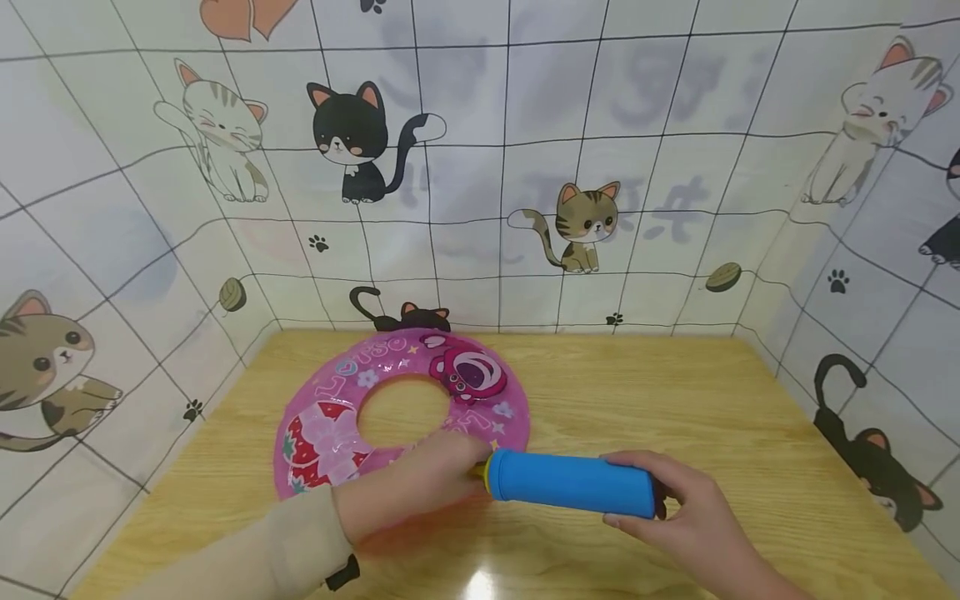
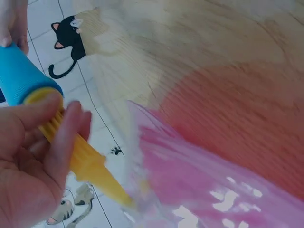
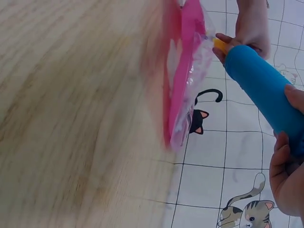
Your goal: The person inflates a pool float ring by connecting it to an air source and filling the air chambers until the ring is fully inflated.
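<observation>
A pink inflatable swim ring (image 1: 397, 354), printed with a bear and strawberries, lies on the wooden table. A blue hand pump (image 1: 573, 483) is held nearly level above the table at the ring's near right. The left hand (image 1: 442, 471) grips the pump's yellow nozzle end (image 2: 90, 161) with thumb and fingers. In the left wrist view, the nozzle tip meets clear plastic at the ring; whether it sits inside a valve cannot be made out. Around the pump's right end curls the right hand (image 1: 690, 504), its fingers partly hidden behind the barrel.
The wooden table (image 1: 637, 392) extends right of the ring. White cloth walls (image 1: 465, 183) with grid lines and cartoon cats stand behind it and along both sides.
</observation>
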`<state>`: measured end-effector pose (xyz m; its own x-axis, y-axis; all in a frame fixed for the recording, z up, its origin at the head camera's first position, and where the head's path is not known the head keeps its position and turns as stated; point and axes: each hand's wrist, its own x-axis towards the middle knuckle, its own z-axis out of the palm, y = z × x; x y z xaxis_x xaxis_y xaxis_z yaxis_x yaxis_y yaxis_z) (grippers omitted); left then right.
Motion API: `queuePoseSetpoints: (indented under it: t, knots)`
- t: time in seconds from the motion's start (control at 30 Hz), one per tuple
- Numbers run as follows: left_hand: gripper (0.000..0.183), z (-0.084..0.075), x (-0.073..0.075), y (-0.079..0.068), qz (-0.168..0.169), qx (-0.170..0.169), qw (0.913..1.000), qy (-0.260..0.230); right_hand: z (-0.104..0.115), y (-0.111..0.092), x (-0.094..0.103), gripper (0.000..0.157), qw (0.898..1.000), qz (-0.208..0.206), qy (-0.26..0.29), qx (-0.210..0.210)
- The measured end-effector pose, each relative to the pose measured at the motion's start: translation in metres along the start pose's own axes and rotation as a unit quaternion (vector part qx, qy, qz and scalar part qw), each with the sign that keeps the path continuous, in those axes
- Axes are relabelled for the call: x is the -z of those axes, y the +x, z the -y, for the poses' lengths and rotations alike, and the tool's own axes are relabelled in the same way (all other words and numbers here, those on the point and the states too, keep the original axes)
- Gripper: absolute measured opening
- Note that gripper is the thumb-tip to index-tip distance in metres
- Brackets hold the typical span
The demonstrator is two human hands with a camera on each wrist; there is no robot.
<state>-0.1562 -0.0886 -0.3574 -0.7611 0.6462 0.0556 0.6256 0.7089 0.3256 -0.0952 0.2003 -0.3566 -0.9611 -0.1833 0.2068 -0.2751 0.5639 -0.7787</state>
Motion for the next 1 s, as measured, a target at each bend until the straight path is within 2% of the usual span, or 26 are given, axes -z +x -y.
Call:
queuePoseSetpoints:
  t: [0.13, 0.27, 0.47, 0.6, 0.7, 0.77, 0.87, 0.93, 1.0]
  knots:
    - [0.009, 0.001, 0.003, -0.002, 0.009, -0.028, 0.9995, -0.006, 0.001, -0.004, 0.006, 0.053, 0.999, -0.004, -0.042, 0.025]
    - [0.011, 0.004, 0.006, -0.004, 0.021, -0.034, 0.999, -0.021, 0.001, -0.006, 0.022, 0.055, 0.996, -0.014, -0.071, 0.059]
    - [0.012, 0.01, 0.008, -0.008, 0.04, -0.007, 0.9991, -0.009, -0.008, -0.012, 0.047, 0.058, 0.993, -0.018, -0.112, 0.029]
    - [0.012, 0.015, 0.009, -0.011, 0.048, 0.006, 0.9988, 0.002, -0.019, -0.017, 0.061, 0.06, 0.992, -0.024, -0.121, 0.04]
    - [0.014, 0.021, 0.008, -0.014, 0.045, 0.013, 0.9988, 0.014, -0.027, -0.02, 0.071, 0.062, 0.992, -0.008, -0.125, 0.014]
    - [0.013, 0.025, 0.007, -0.017, 0.041, 0.015, 0.9989, 0.02, -0.03, -0.021, 0.077, 0.065, 0.99, 0.005, -0.136, -0.024]
    - [0.012, 0.031, 0.004, -0.02, 0.037, 0.018, 0.999, 0.02, -0.032, -0.022, 0.084, 0.069, 0.982, 0.026, -0.168, -0.077]
    - [0.011, 0.033, 0.003, -0.022, 0.038, 0.022, 0.9989, 0.018, -0.032, -0.023, 0.085, 0.07, 0.977, 0.04, -0.19, -0.09]
    - [0.011, 0.032, 0.002, -0.023, 0.039, 0.02, 0.9989, 0.015, -0.031, -0.023, 0.083, 0.07, 0.976, 0.044, -0.191, -0.093]
